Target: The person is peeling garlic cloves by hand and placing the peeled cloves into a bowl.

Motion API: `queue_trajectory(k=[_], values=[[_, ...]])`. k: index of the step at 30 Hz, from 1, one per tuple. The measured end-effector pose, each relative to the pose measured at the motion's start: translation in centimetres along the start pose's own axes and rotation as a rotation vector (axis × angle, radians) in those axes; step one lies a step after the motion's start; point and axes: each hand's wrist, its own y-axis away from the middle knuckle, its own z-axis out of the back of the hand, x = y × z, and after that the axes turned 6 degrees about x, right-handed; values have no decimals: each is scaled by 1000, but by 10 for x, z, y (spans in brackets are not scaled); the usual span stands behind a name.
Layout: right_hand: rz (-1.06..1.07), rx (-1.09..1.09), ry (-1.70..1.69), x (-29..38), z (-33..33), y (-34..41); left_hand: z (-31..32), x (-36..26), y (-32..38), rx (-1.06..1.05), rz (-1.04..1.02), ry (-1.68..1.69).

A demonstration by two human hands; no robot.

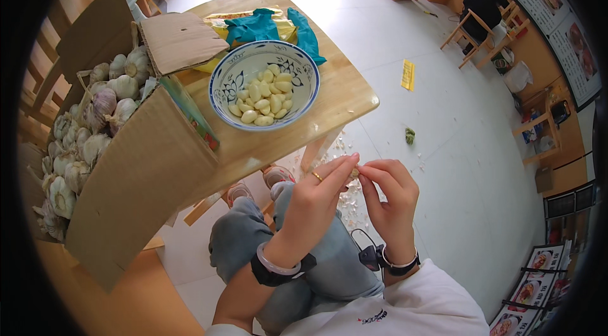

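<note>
Above my knees, both hands meet at a small garlic clove [355,172], mostly hidden by the fingers. My left hand [317,196] grips it from one side, a ring on one finger. With thumb and fingertips, my right hand [392,188] pinches its other side. Beyond them on a wooden table [349,93] stands a white bowl [223,115] with blue decoration, holding many peeled garlic cloves [262,104]. At the left, an open cardboard box [142,169] is filled with unpeeled garlic bulbs [124,86].
Garlic skins [351,203] litter the floor under my hands. Teal and yellow plastic packaging [251,27] lies behind the bowl. A yellow wrapper [407,74] and a green bundle [410,135] are on the floor. A person [482,13] sits at the far right.
</note>
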Motion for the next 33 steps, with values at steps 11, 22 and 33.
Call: queue_trajectory(k=[11, 22, 33], values=[[-104, -68, -121, -9, -12, -2, -3, 0, -5, -43, -12, 9], [-493, -193, -550, -34, -8, 13, -16, -3, -9, -75, 33, 239], [-267, -152, 478, -89, 49, 4, -5, -3, -15, -80, 187, 725]])
